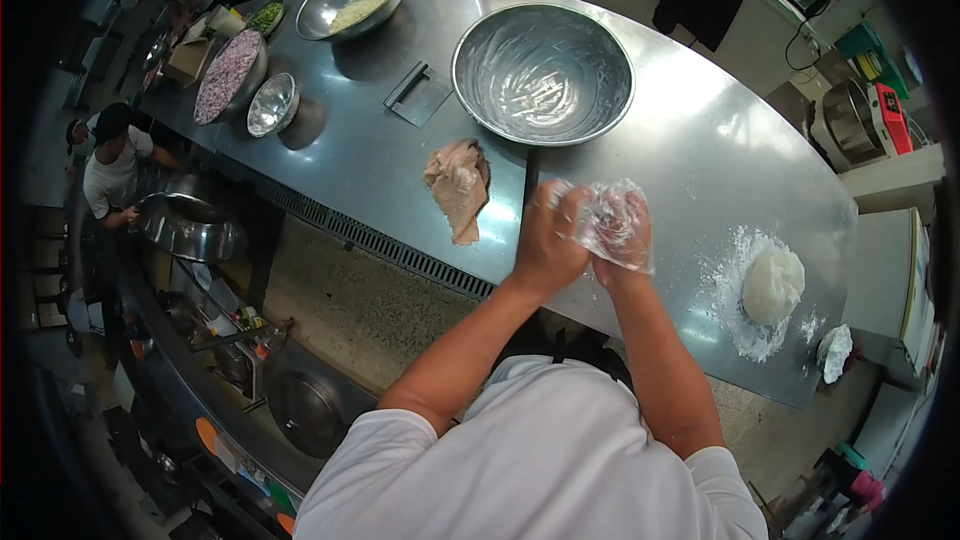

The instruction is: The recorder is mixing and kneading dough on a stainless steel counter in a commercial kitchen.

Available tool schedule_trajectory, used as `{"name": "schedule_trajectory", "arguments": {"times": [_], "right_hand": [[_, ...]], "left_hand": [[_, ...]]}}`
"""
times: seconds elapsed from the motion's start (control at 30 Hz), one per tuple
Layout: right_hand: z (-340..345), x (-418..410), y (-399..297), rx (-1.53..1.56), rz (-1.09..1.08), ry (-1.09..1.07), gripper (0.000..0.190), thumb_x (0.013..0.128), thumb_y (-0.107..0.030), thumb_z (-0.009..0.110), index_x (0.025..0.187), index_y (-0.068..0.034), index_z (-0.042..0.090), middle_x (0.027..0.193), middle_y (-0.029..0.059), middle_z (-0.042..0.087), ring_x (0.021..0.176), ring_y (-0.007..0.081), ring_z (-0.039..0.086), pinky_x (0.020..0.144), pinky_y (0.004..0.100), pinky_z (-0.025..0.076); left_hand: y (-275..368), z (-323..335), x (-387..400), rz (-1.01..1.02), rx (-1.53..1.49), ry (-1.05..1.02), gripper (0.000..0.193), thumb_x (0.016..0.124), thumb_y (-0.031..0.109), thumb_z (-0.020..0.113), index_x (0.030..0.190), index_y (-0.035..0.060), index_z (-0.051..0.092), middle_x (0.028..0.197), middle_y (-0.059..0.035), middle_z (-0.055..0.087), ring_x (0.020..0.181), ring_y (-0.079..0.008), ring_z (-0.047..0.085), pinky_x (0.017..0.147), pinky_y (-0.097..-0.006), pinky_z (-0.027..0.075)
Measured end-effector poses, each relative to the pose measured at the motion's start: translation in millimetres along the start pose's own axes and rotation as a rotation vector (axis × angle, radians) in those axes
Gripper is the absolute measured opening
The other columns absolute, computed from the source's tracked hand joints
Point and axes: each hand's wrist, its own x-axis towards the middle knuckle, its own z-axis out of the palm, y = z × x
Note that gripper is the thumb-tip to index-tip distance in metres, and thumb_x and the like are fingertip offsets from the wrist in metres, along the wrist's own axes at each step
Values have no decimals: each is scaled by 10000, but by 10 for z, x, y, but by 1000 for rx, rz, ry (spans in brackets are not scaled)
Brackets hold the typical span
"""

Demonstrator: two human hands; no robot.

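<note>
Both hands are together over the steel worktable, close to its front edge. A crumpled clear plastic glove [611, 229], smeared with white, covers much of my right hand [626, 244]. My left hand [551, 240] is bare and its fingers grip the plastic near the right hand's fingers. How the right fingers are bent is hard to see through the film. Beyond the hands stands a large steel mixing bowl [540, 82] with white residue smeared inside. Left of them lies a crumpled, flour-dusted tan cloth [459, 184]. A pale dough ball [772, 285] rests in scattered flour to the right.
A metal dough scraper [420, 95] lies left of the mixing bowl. Farther left are a small steel bowl [273, 106], a bowl of chopped pinkish food [229, 75] and one with pale shreds [360, 7]. A white bag [834, 354] sits at the right corner. Other people [116, 165] work at the left.
</note>
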Motion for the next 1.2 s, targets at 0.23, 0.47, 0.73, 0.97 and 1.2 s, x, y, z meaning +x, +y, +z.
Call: {"name": "schedule_trajectory", "arguments": {"times": [0.23,0.47,0.73,0.97,1.2], "right_hand": [[320,-229,-97,-475,185,-241,171,965,-129,577,1121,-75,534,1097,54,575,1023,146,559,910,307,448],[785,-434,-370,-291,432,-616,115,936,-145,622,1009,-81,561,1021,2,593,992,110,538,866,302,428],[768,99,-257,-672,53,-416,160,900,-38,615,945,-73,465,900,-17,523,886,73,498,760,229,410],[1063,85,145,-604,58,-640,280,905,-37,605,1165,-18,504,1126,50,551,1120,133,526,881,290,478],[433,72,-279,-912,14,-415,120,917,-81,618,1015,-15,639,887,29,653,803,127,600,779,287,500]], "left_hand": [[-218,-415,242,-144,-82,-53,712,637,141,814,1269,142,486,1156,-170,467,1121,-390,489,980,-480,414],[-639,-992,318,-84,41,59,670,647,15,769,1257,114,512,1227,-139,470,1125,-332,521,930,-442,463],[-434,-1394,197,-121,233,156,510,723,15,753,1194,104,580,1174,-137,532,1039,-311,593,825,-401,519],[-945,-1280,250,37,327,-12,206,837,99,661,1018,13,614,996,-164,636,875,-347,643,745,-421,538],[-2422,-1724,1220,-18,734,221,164,858,81,591,1012,29,616,1065,-141,646,1040,-327,601,929,-417,480]]}}
